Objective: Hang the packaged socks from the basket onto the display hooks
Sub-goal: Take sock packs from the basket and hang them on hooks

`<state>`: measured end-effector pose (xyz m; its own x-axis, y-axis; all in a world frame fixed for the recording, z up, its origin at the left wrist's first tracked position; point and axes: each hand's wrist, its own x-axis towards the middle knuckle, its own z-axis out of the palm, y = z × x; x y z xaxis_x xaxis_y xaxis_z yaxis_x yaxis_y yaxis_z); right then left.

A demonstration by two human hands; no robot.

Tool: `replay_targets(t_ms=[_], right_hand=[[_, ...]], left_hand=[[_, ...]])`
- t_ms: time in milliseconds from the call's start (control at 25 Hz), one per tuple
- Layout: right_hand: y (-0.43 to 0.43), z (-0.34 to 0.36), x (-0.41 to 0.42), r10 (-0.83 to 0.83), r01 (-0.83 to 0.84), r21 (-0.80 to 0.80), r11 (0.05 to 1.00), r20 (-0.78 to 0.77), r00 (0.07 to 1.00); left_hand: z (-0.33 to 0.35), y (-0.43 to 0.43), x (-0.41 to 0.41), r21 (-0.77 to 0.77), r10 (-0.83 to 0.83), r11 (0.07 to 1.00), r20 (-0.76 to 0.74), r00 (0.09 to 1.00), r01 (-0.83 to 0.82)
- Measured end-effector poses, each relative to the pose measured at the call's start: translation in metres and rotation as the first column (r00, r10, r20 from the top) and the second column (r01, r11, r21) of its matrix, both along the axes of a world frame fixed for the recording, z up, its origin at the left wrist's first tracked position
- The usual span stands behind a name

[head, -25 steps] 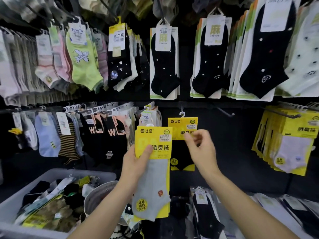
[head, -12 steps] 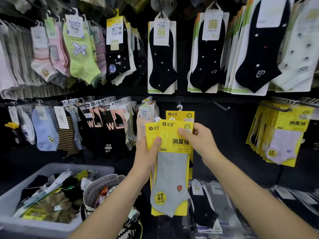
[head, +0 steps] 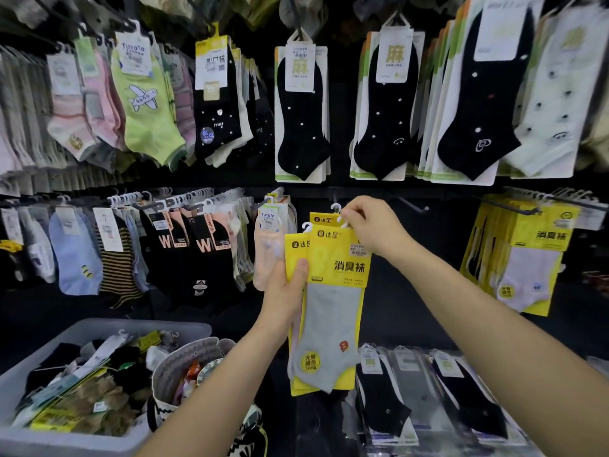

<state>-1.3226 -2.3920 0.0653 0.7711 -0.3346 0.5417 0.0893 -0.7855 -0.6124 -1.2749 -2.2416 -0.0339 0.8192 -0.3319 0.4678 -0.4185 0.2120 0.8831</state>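
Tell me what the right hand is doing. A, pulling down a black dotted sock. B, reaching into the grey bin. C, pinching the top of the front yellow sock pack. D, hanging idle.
C: the right hand has its fingertips closed on the top edge of the front yellow sock pack, which the left hand grips lower down.

Yellow-carded sock packs, each bearing a grey sock, upright and overlapping, white hanger loops uppermost, at mid-wall height; grey basket, lower left, heaped with mixed packs.
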Motion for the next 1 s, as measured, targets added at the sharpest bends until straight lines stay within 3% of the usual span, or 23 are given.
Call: replay_targets(t_ms=[120, 320, 520, 640, 720, 880, 1000], right_hand=[[-0.003, 0.017, 0.013, -0.034, 0.030, 0.057, 0.998, 0.058, 0.998], [-0.006, 0.015, 0.031, -0.035, 0.035, 0.071, 0.997, -0.003, 0.999], [-0.010, 0.012, 0.036, -0.060, 0.062, 0.139, 0.988, -0.018, 0.998], [-0.008, 0.004, 0.024, -0.160, 0.139, 0.139, 0.981, 0.156, 0.975], [-0.002, -0.009, 0.011, -0.140, 0.106, 0.133, 0.986, 0.282, 0.949], [0.023, -0.035, -0.007, 0.065, -0.079, 0.167, 0.983, 0.087, 0.994], [0.020, -0.039, -0.012, 0.056, -0.076, 0.288, 0.955, 0.076, 0.996]], left_hand=[[0.001, 0.006, 0.008, -0.052, 0.047, 0.997, -0.057, 0.997, -0.050], [-0.004, 0.030, 0.024, -0.019, 0.157, 0.987, -0.130, 0.979, -0.161], [0.003, 0.051, 0.024, 0.030, 0.217, 0.976, -0.063, 0.974, -0.215], [0.005, 0.056, 0.021, 0.030, 0.252, 0.967, -0.023, 0.967, -0.252], [0.004, 0.056, 0.018, 0.020, 0.263, 0.965, -0.001, 0.965, -0.263], [0.004, 0.038, 0.003, 0.013, 0.210, 0.977, 0.023, 0.977, -0.211], [0.005, 0.019, -0.010, -0.021, 0.126, 0.992, -0.005, 0.992, -0.126]])
